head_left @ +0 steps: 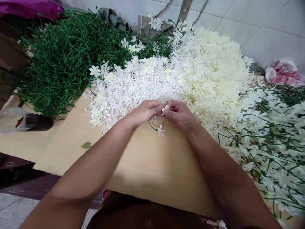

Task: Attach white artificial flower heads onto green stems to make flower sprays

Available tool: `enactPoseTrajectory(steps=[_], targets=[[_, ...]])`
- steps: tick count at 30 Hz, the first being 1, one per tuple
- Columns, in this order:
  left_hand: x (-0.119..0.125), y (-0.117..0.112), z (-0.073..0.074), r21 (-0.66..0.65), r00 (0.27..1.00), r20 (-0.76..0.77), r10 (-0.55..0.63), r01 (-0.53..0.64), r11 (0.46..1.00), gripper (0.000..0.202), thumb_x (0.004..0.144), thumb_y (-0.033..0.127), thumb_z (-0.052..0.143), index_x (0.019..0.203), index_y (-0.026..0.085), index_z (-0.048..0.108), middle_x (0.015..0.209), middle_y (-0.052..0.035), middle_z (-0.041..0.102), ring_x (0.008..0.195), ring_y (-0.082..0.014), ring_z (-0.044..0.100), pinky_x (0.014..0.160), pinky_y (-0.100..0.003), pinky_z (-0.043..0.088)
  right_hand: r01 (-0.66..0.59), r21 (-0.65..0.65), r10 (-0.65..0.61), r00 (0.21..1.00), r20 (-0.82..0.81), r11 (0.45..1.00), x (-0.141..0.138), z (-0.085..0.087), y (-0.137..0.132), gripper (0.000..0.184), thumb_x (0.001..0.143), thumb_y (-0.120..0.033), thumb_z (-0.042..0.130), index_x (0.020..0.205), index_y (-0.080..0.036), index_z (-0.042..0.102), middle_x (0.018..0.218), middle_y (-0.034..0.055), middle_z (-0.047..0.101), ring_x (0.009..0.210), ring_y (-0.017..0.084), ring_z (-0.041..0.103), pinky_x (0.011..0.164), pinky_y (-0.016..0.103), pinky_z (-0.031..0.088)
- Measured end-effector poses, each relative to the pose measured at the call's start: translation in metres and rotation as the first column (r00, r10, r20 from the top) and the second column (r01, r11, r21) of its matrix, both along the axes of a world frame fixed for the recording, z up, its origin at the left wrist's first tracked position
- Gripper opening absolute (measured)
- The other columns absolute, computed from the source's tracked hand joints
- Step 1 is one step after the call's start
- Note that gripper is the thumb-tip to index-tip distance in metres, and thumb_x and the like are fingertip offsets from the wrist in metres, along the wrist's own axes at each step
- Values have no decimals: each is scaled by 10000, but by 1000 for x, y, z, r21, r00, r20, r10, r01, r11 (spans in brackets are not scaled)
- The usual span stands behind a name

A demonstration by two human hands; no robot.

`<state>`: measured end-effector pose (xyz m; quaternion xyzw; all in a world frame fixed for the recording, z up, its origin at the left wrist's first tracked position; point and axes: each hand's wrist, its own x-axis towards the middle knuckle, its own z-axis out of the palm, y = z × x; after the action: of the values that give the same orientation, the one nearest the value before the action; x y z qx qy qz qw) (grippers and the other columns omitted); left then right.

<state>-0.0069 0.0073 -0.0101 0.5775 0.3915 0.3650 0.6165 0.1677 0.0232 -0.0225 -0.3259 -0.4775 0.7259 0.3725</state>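
My two hands meet over the tan board [143,159], at the near edge of a heap of white stamen pieces [152,84]. My left hand [148,111] is closed in a pinch on a green artificial flower stem [152,126]; one branch hangs below it, tipped with a small white flower piece [161,130]. Between the fingertips of my right hand [179,114] is a white artificial flower piece [165,110], held right beside the left fingertips. Whether this piece sits on the stem is hidden by the fingers.
Green stems [71,54] lie piled at the back left. Pale yellow petals [214,70] are heaped at the back right. Assembled white flowers [281,143] with green stems spread along the right. A clear plastic cup [11,119] lies at the left, and a tiled wall [262,28] stands behind.
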Motion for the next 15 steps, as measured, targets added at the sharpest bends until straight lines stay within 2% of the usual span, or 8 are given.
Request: enactPoseTrajectory(steps=[7, 15], targets=[[-2, 1, 1, 35, 994, -92, -55, 58, 998, 517, 772, 645, 606, 607, 170, 488, 578, 37, 416, 552, -86, 348, 542, -249, 285, -45, 53, 43, 998, 40, 998, 2, 0, 2, 368, 550, -370, 912, 633, -192, 600, 670, -37, 676, 658, 108, 660, 720, 269, 541], [-2, 3, -2, 62, 986, -148, -76, 85, 994, 406, 845, 494, 558, 613, 174, 463, 585, 35, 424, 547, -86, 363, 553, -252, 302, 4, 19, -7, 992, 125, 1000, 0, -1, 1, 415, 513, -408, 917, 627, -187, 585, 631, -35, 683, 619, 109, 673, 667, 252, 550]])
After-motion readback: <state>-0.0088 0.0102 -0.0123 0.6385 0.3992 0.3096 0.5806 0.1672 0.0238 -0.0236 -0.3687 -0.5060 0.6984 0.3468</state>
